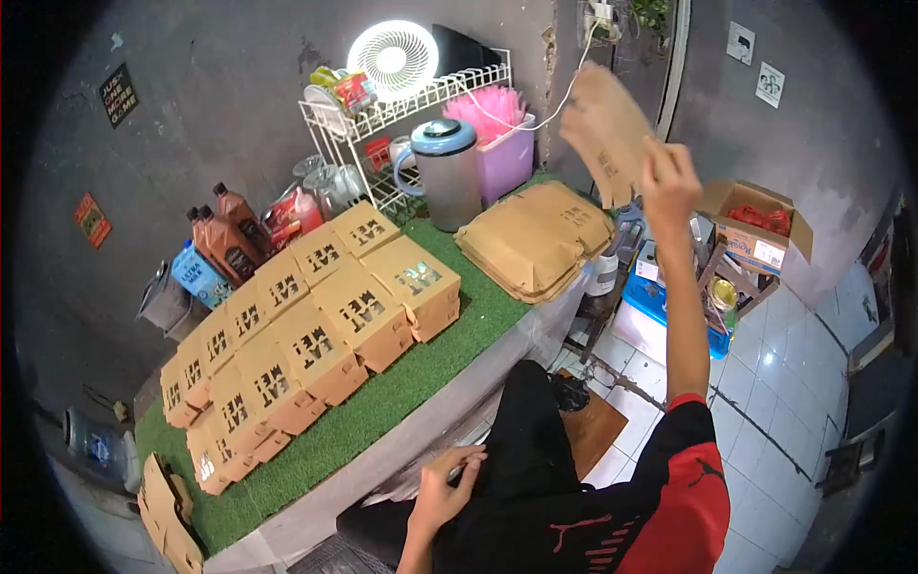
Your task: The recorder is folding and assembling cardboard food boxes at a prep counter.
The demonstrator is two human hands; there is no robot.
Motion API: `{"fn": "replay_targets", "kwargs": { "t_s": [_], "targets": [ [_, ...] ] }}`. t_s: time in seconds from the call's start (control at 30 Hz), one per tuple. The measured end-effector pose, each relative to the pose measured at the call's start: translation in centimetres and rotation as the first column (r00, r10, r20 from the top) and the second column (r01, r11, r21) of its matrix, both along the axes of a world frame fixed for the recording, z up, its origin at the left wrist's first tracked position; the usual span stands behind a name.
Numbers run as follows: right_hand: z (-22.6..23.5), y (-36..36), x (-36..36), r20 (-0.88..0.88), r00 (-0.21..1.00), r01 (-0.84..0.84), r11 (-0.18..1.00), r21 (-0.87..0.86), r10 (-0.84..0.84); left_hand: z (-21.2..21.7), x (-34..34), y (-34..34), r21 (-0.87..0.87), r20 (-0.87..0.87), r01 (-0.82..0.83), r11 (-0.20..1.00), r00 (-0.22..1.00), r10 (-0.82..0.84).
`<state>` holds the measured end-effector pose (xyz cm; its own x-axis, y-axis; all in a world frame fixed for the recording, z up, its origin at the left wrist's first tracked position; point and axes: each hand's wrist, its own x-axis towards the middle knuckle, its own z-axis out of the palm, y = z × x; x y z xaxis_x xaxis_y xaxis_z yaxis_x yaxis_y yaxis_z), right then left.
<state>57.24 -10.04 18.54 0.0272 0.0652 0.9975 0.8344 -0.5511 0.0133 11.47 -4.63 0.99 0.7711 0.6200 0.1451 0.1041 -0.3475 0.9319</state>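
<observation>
**Brown cardboard lifted high beside a counter packed with boxes**

The largest risk is to the block of folded boxes [316,335], set in close rows along the counter. Some sit unevenly on the ones beneath, so a bump from an arm could shift or topple those on the near side. The flat stack of boxes [535,239] lies right at the counter's front edge; a brush from the sleeve might slide it off. Just behind it stands a grey jug with a blue lid [449,182], which a low swing of the sheet could knock. The cardboard sheet [604,134] itself is in the air, above and to the right of the flat stack. The right hand [671,182] pinches it at one edge only, so it could bend or slip. The left hand [448,488] is low near the lap, fingers curled; I cannot tell whether they hold anything.

Around this, grey walls [239,96] rise over a floor of white tiles [765,383]. The counter top is covered in green artificial grass [406,373]. At its back are a white wire rack [449,88] bearing a bright round fan [393,59], a purple tub [507,163] and brown bottles [229,239].
</observation>
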Motion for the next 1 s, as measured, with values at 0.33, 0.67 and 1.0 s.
{"fn": "replay_targets", "kwargs": {
  "t_s": [0.33,0.67,1.0],
  "targets": [
    [1.6,-10.1,-17.8,-0.487,0.854,-0.268,0.958,-0.105,0.186,11.4,9.6,-1.9,0.548,0.357,0.124,0.827,0.860,-0.366],
    [-7.6,-6.0,-25.7,-0.871,0.200,-0.843,0.532,0.081,0.448,5.6,5.6,-0.4,0.084,0.293,0.239,0.967,0.922,-0.253],
    [-10.8,1.4,-29.4,-0.615,0.389,-0.873,0.488,-0.008,0.686,4.7,0.9,5.9,-0.387,0.275,0.081,0.919,0.961,0.032]
  ]
}}
